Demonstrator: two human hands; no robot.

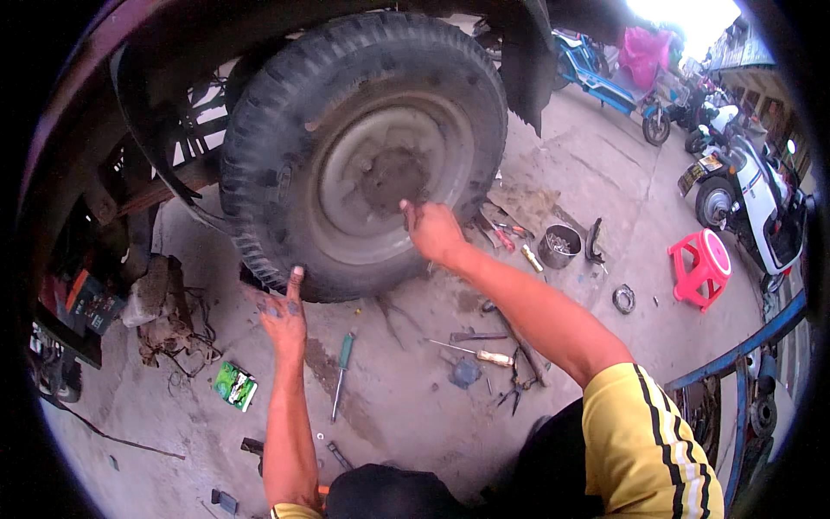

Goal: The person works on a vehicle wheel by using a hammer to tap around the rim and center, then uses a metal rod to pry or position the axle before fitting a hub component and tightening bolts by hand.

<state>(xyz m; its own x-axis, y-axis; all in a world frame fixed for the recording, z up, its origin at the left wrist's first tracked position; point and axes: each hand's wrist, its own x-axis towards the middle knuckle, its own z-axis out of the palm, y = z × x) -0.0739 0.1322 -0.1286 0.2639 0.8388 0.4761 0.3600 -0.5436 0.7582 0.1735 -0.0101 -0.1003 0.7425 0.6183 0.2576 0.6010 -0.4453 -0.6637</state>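
Note:
A big truck wheel (354,246) stands upright in front of me, with a black treaded tyre and a dusty grey rim. My left hand (284,318) grips its lower left edge. The thumb lies up against the sidewall, and the other fingers reach round the tread, partly hidden. At the lower right of the wheel's centre, my right hand (434,233) is closed against the rim. Its thumb points up, while the curled fingers are mostly hidden, so what they hold cannot be made out.
On the floor lie a green-handled screwdriver (342,368), another screwdriver (493,357), pliers (517,391) and a green packet (234,386). Right of the wheel are a metal can (560,246) of small parts, a bearing-like ring (623,298) and a pink stool (702,266). Motorbikes (743,195) stand beyond.

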